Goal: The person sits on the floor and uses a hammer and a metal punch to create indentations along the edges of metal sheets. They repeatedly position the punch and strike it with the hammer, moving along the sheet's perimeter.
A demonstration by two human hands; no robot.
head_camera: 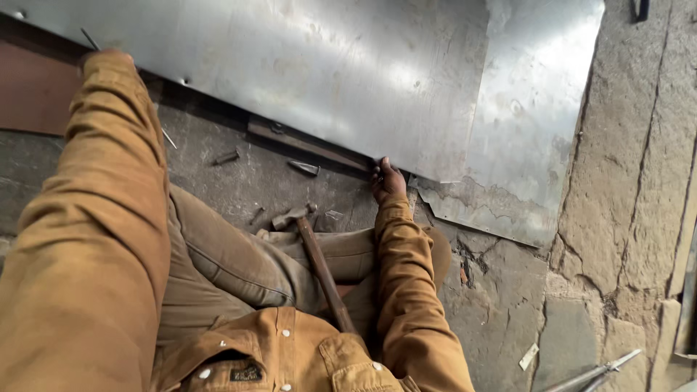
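Head | right hand [387, 181] grips shiny, scuffed metal sheet [305, 65] edge

We see a silvery grey metal sheet [305, 65] with pale cloudy blotches, our sleeves [94, 239] and shirt mustard brown, trousers [239, 261] dull khaki, a hammer [319, 261] with reddish-brown handle, and the stone floor [501, 305] grey-brown, darkly cracked.

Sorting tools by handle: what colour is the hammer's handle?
Reddish-brown wood, on the hammer lying across the lap; head view.
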